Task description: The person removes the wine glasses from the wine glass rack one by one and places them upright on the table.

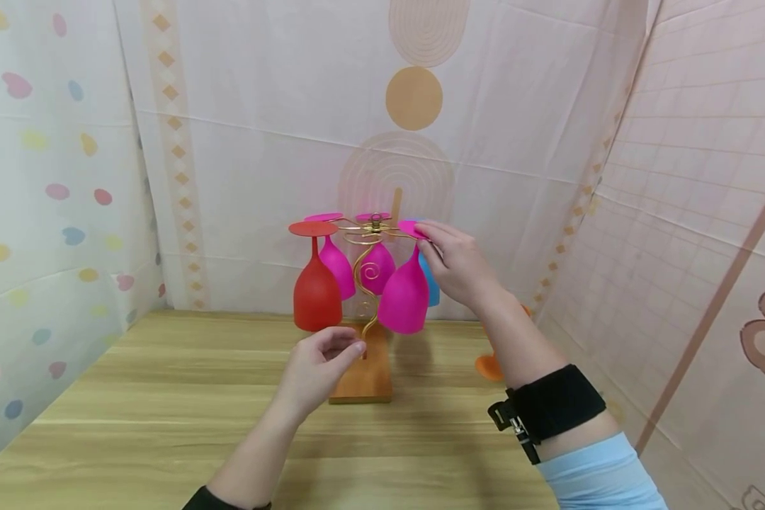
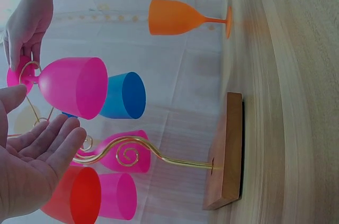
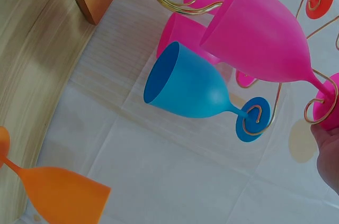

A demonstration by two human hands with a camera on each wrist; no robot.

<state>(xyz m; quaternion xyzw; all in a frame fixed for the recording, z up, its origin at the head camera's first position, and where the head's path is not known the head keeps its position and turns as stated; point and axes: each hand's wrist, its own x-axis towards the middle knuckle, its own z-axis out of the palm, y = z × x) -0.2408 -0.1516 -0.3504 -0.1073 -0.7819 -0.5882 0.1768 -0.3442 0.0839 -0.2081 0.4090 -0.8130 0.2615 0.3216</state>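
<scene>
My right hand point(image 1: 457, 261) pinches the foot of a pink wine glass point(image 1: 405, 299), which hangs upside down at the front right of a gold wire rack point(image 1: 365, 275). The glass's stem sits within a wire loop, seen in the right wrist view. My left hand point(image 1: 319, 365) is beside the rack's post, low down, with relaxed fingers and palm bare in the left wrist view; it holds nothing. A red wine glass point(image 1: 317, 297) hangs at the front left. Two more pink glasses point(image 1: 339, 270) and a blue glass point(image 3: 190, 83) hang behind, the blue one partly hidden by my right hand.
An orange wine glass point(image 2: 175, 17) stands upright on its foot on the wooden table point(image 1: 166, 397), to the right and mostly behind my right forearm in the head view. The rack rises from a wooden base block point(image 1: 363, 379). Patterned cloth walls point(image 1: 261, 177) surround the table.
</scene>
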